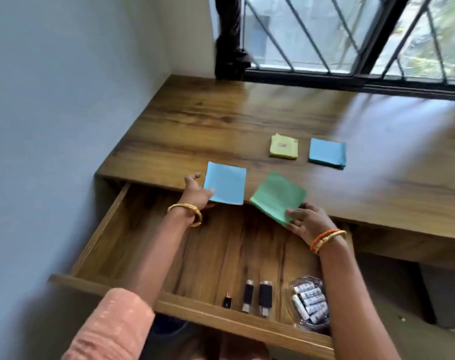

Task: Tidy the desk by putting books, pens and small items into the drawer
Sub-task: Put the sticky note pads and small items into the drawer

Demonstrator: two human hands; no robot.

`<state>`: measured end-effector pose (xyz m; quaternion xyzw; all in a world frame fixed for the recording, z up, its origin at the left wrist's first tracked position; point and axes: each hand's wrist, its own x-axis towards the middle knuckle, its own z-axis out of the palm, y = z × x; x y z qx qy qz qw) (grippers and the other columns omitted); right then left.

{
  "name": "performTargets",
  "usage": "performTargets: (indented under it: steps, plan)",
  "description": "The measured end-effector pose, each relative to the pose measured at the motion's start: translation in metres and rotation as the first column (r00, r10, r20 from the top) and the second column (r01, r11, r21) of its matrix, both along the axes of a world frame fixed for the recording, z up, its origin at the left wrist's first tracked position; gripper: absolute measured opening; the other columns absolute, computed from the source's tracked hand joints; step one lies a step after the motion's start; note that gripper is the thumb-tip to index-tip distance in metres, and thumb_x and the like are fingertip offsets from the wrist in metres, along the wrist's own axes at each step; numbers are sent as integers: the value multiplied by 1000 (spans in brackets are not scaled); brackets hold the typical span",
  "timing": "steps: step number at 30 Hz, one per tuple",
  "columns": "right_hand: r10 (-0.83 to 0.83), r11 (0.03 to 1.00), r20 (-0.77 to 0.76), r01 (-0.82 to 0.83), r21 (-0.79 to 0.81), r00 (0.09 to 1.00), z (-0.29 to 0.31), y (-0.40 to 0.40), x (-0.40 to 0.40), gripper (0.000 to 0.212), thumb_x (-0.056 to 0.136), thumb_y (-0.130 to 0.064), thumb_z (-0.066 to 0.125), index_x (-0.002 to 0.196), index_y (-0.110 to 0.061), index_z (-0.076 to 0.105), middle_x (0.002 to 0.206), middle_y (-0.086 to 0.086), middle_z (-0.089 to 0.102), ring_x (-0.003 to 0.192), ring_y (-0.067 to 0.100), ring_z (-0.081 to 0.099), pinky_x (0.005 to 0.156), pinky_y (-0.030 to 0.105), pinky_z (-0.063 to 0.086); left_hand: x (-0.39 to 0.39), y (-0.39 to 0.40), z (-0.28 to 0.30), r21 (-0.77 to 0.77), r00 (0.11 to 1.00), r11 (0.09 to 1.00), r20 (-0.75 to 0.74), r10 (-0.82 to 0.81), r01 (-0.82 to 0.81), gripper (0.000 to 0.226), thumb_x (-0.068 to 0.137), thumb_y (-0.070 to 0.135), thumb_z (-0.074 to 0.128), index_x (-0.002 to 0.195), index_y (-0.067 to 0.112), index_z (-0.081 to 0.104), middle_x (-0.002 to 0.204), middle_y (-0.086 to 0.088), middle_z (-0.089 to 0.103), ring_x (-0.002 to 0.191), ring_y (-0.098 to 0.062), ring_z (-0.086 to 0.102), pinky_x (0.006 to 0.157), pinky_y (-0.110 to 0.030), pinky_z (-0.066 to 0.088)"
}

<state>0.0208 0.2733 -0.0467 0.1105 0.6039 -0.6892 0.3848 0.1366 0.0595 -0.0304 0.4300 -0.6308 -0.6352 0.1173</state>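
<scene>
Right, nearest, the open drawer (148, 255) holds small items; above it both hands pinch light, floppy paper pads by their corners: left hand (198, 194) the blue pad (225, 183), right hand (303, 219) the green pad (277, 196), at the worktop (221, 120) edge.

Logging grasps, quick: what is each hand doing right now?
Left hand: pinches the blue paper pad at its near left corner.
Right hand: grips the green paper pad at its near corner.
</scene>
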Motion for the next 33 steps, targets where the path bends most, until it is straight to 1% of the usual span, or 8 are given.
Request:
performTargets:
  steps: [4, 8, 12, 15, 20, 23, 27, 33]
  plan:
    - [379, 916, 48, -381, 126, 924, -22, -39, 56, 32, 85, 19, 44, 99, -10, 51, 86, 11, 62, 71, 24, 64, 48, 32, 56, 70, -25, -26, 53, 969, 997, 240, -66, 55, 27, 89, -8, 52, 113, 3, 56, 119, -20, 62, 95, -26, 61, 79, -34, 56]
    - [593, 689, 104, -570, 447, 798, -69, -72, 99, 30, 83, 7, 60, 111, 0, 55, 99, 17, 67, 78, 26, 70, 69, 41, 58, 117, -40, -53, 136, 861, 989, 494, -118, 58, 41, 88, -7, 53, 128, -3, 46, 120, -17, 59, 93, -24, 61, 62, -29, 55]
    - [649, 551, 86, -545, 632, 756, -90, -85, 122, 54, 79, -6, 71, 128, -2, 51, 120, 13, 62, 93, 20, 60, 56, 24, 52, 139, -54, -64, 96, 783, 988, 602, -155, 122, 22, 85, -6, 55, 107, -2, 54, 108, -17, 58, 95, -27, 56, 78, -37, 48]
    - [645, 473, 103, -502, 725, 757, -90, -87, 134, 43, 81, -7, 67, 121, -3, 56, 117, 13, 64, 102, 26, 64, 79, 34, 56, 153, -61, -71, 90, 709, 972, 670, -220, 216, 38, 87, 4, 58, 123, -1, 47, 117, -16, 55, 103, -26, 54, 81, -30, 42]
    - [713, 234, 144, -426, 874, 686, -80, -88, 148, 41, 80, -18, 71, 118, -7, 59, 118, 12, 63, 107, 29, 61, 88, 38, 53, 171, -64, -77, 41, 457, 843, 826, -330, 536, 53, 81, 21, 71, 127, 4, 49, 125, -11, 56, 113, -27, 54, 84, -31, 44]
    - [773, 28, 146, -264, 964, 618, -72, -92, 162, 53, 81, -27, 70, 127, -9, 51, 128, 16, 53, 117, 32, 51, 99, 42, 45, 172, -64, -81, -116, 442, 735, 856, -267, 668, 80, 70, 27, 82, 135, 10, 39, 137, -13, 42, 123, -32, 47, 96, -37, 46]
    - [887, 92, -3, -169, 981, 461, -68, -108, 172, 73, 81, -30, 70, 142, -14, 32, 146, 17, 31, 135, 36, 28, 109, 47, 31, 161, -62, -84, -259, 430, 457, 843, -323, 851, 94, 70, 35, 81, 144, 19, 24, 151, -15, 17, 137, -34, 25, 106, -45, 37]
    - [920, 50, 43, -224, 973, 390, -78, -116, 187, 83, 73, -29, 77, 140, -21, 29, 147, 15, 26, 137, 37, 24, 108, 52, 30, 160, -51, -99, -255, 413, 388, 815, -406, 886, 83, 71, 33, 80, 138, 21, 34, 148, -12, 23, 135, -33, 25, 105, -47, 38]
